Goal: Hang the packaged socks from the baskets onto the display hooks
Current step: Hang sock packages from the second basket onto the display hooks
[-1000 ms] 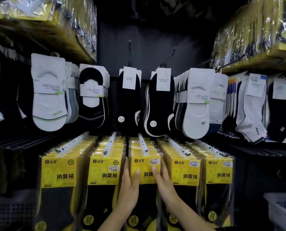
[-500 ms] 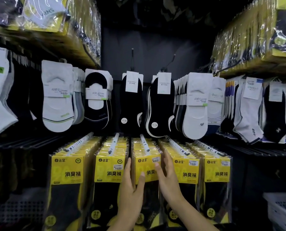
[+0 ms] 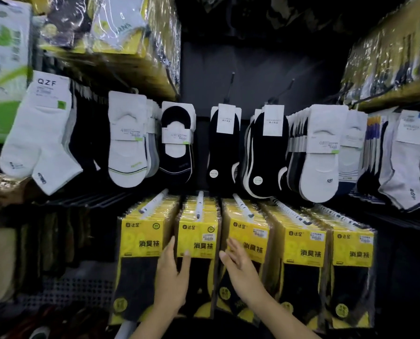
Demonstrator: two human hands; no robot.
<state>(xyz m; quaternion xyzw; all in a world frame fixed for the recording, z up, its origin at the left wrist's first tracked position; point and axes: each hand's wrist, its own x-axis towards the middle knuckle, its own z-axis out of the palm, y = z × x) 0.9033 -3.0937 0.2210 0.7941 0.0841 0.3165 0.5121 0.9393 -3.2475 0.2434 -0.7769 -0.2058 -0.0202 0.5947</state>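
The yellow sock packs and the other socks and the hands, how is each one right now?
Yellow sock packs: hanging in five full rows on hooks.
Second row's front pack: left hand's thumb on its face.
Left hand: open, fingers in the gap left of that row.
Right hand: open, flat against the third row.
White ankle socks: hanging, tilted.
Black no-show socks: hanging straight.

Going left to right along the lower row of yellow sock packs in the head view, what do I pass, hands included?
First yellow pack → left hand → second pack → right hand → third pack → fourth pack → fifth pack.
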